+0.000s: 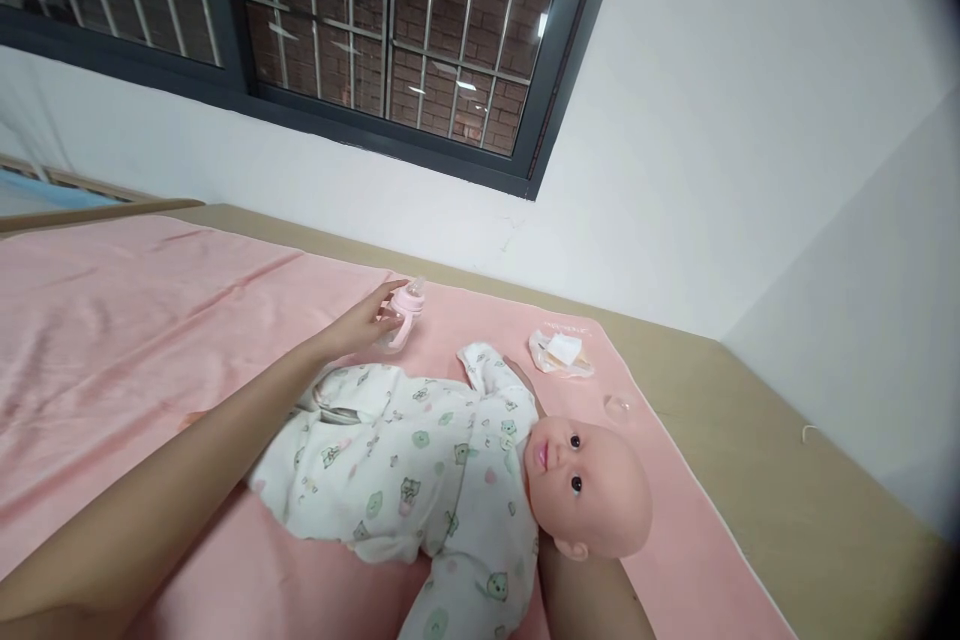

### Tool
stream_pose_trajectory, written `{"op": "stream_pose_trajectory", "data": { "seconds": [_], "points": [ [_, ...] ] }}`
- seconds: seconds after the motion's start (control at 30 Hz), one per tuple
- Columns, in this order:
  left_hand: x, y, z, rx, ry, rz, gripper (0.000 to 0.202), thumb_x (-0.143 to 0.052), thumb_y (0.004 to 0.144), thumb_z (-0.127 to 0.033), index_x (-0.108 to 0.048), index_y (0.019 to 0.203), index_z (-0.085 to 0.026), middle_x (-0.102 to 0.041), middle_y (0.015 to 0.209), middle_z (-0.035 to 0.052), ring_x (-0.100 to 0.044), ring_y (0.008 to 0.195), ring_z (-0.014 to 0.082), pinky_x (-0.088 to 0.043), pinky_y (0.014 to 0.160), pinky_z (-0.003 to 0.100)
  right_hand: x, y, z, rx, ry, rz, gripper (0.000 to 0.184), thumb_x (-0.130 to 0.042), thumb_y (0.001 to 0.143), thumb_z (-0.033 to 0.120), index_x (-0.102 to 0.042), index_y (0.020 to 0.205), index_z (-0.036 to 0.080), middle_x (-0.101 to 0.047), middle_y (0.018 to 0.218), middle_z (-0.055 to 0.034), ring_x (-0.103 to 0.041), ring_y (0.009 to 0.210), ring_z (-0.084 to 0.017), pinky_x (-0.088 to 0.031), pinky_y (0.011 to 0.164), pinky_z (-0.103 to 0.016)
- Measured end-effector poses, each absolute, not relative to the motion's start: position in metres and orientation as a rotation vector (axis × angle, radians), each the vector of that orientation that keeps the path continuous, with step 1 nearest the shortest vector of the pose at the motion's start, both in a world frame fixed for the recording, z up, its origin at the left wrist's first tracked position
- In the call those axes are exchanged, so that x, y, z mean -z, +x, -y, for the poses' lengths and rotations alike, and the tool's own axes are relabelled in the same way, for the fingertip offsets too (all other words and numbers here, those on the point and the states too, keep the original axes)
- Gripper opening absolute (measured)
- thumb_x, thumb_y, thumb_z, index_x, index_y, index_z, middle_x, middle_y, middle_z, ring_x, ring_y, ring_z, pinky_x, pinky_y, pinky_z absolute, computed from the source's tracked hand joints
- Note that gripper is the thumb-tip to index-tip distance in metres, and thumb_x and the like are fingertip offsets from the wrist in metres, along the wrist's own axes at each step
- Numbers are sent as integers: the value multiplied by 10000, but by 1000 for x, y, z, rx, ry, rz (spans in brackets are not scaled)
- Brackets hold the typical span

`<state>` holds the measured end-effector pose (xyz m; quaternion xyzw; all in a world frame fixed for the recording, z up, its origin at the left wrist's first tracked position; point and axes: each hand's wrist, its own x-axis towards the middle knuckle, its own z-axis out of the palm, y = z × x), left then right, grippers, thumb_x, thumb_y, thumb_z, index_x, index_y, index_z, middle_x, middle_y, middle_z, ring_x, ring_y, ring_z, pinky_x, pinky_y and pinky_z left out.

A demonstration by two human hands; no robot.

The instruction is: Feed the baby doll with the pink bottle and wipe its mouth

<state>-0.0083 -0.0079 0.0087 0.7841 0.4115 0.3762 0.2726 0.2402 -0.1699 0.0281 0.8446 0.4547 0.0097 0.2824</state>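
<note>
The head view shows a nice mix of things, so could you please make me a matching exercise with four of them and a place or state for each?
Things:
1. baby bottle
2. doll
3. clear plastic packet
4. window

Places and states:
A. set in the white wall, dark-framed
B. lying on the pink cloth, with a white piece on it
C. held in the left hand
D. in patterned white clothes, its neck over the right forearm

Right pairs: 1-C, 2-D, 3-B, 4-A
</note>
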Motion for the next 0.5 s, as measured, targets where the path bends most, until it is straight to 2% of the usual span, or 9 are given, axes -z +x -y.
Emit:
{"op": "stream_pose_trajectory", "data": {
  "seconds": [0.07, 0.13, 0.23, 0.37, 0.5],
  "points": [
    [-1, -12, 1, -995, 2120, -1167, 705, -524, 777, -386, -276, 1407, -188, -428, 1330, 121, -584, 943, 201, -478, 855, 344, -40, 233, 173, 207, 1905, -834, 342, -737, 452, 14, -741, 692, 257, -727, 867, -57, -667, 972, -350, -456, 950, -436],
    [5, -15, -4, -990, 2127, -1198, 711, -530, 760, -365, -279, 1390, -153, -442, 1307, 130, -569, 988, 222, -468, 880, 353, -47, 229, 175, 302, 1696, -773, 311, -700, 525, 44, -751, 760, 242, -723, 912, -76, -634, 1054, -344, -417, 985, -435],
    [9, -18, -8, -984, 2139, -1246, 669, -521, 747, -341, -290, 1333, -115, -487, 1217, 130, -552, 1025, 246, -460, 891, 358, -48, 229, 175, 281, 1696, -794, 237, -690, 563, 78, -751, 728, 237, -721, 911, -84, -629, 1063, -349, -420, 988, -433],
    [10, -20, -7, -952, 2173, -1317, 625, -516, 723, -307, -299, 1273, -108, -514, 1133, 124, -551, 1008, 273, -453, 878, 382, -43, 232, 174, 301, 1772, -797, 324, -709, 533, 53, -756, 834, 163, -712, 1006, -130, -616, 1070, -381, -367, 1026, -458],
    [11, -20, -7, -915, 2194, -1399, 650, -535, 675, -281, -316, 1262, -108, -528, 1133, 131, -547, 999, 293, -436, 886, 409, -47, 230, 175, 269, 1884, -755, 315, -731, 483, 41, -756, 758, 194, -726, 981, -76, -663, 981, -347, -430, 966, -441]
  ]
}}
